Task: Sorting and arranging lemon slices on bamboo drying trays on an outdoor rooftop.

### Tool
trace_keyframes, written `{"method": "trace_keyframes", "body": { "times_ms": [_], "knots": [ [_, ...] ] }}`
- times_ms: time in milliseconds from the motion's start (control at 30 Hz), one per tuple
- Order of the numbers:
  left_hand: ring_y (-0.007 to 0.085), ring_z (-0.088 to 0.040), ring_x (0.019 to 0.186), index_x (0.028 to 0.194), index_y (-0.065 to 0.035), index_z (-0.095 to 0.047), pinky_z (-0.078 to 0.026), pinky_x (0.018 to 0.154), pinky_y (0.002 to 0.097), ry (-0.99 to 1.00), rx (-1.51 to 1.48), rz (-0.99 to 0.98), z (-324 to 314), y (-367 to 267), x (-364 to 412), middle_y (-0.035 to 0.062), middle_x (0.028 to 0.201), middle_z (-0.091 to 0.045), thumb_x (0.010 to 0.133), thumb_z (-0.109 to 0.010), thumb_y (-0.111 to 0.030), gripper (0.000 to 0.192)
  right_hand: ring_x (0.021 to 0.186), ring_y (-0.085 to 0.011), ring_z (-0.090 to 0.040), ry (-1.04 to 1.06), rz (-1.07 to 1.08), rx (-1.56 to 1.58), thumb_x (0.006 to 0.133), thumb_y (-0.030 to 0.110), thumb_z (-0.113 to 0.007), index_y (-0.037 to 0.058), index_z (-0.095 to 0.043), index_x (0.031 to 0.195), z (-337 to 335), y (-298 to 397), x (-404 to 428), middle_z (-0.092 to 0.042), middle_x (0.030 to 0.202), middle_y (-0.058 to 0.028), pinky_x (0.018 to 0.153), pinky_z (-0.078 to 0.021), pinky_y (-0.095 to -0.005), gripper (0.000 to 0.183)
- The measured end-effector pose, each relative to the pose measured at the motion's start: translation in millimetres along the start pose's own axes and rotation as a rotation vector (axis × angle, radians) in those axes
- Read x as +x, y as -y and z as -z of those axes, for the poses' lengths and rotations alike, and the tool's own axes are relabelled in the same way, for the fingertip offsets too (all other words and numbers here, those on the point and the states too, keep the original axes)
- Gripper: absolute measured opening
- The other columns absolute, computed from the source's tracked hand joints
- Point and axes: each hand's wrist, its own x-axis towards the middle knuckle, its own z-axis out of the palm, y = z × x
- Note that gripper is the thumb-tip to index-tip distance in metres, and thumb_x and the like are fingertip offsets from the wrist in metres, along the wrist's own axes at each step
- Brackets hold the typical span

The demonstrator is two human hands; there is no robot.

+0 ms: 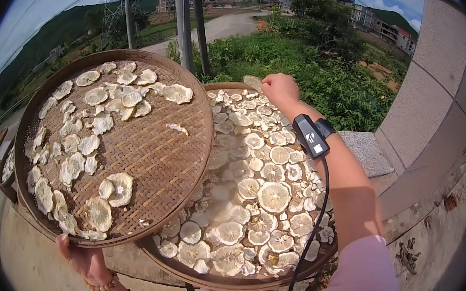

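My left hand (86, 260) grips the near rim of a round woven bamboo tray (164, 155), raised and tilted at the left, its fingers partly hidden beneath. Dried citrus slices (73, 167) lie mostly along that tray's left side. Another round bamboo tray (218, 283) lies partly under it at the right, covered with many pale slices (273, 196). At this second tray's far rim, my right hand (279, 90) pinches a thin citrus slice (253, 82). A black device (311, 136) with a cable is strapped to my right wrist.
A tiled pillar (430, 94) with a granite ledge (366, 153) stands at the right. Utility poles (183, 21) and green shrubs (309, 68) are beyond the trays. Part of another tray (7, 166) shows at the far left. Concrete ground (437, 269) lies below.
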Motion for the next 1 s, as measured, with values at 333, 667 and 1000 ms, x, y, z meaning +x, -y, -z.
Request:
{"method": "trace_keyframes", "body": {
  "times_ms": [333,667,1000],
  "knots": [
    [0.0260,-0.040,0.121,0.130,-0.0021,-0.038,-0.026,0.104,0.0478,-0.086,0.042,-0.067,-3,8,-1,0.0127,0.134,-0.043,0.082,-0.053,-0.012,0.052,0.075,-0.0276,-0.063,0.006,0.280,-0.292,0.074,0.012,-0.050,0.0098,-0.067,0.076,-66,-54,-8,-0.065,0.078,-0.0135,0.095,-0.0311,-0.0511,0.018],
    [0.0228,-0.045,0.114,0.110,-0.0046,-0.055,-0.029,0.103,0.0450,-0.159,0.086,-0.091,-13,16,5,0.0085,0.125,-0.052,0.081,-0.055,-0.009,0.029,0.076,-0.0268,-0.061,0.093,0.797,0.192,0.073,0.025,-0.054,0.0071,-0.068,0.079,4,106,-70,-0.066,0.075,-0.0098,0.093,-0.0337,-0.0467,0.024],
    [0.0266,-0.044,0.115,0.130,-0.0017,-0.038,-0.031,0.102,0.0459,-0.192,0.028,-0.117,0,7,3,0.0114,0.128,-0.047,0.075,-0.053,-0.010,0.058,0.065,-0.0240,-0.058,0.158,0.786,-0.148,0.068,0.020,-0.059,0.0064,-0.064,0.062,-33,145,-82,-0.060,0.060,-0.0084,0.083,-0.0328,-0.0368,0.016]
  ]
}}
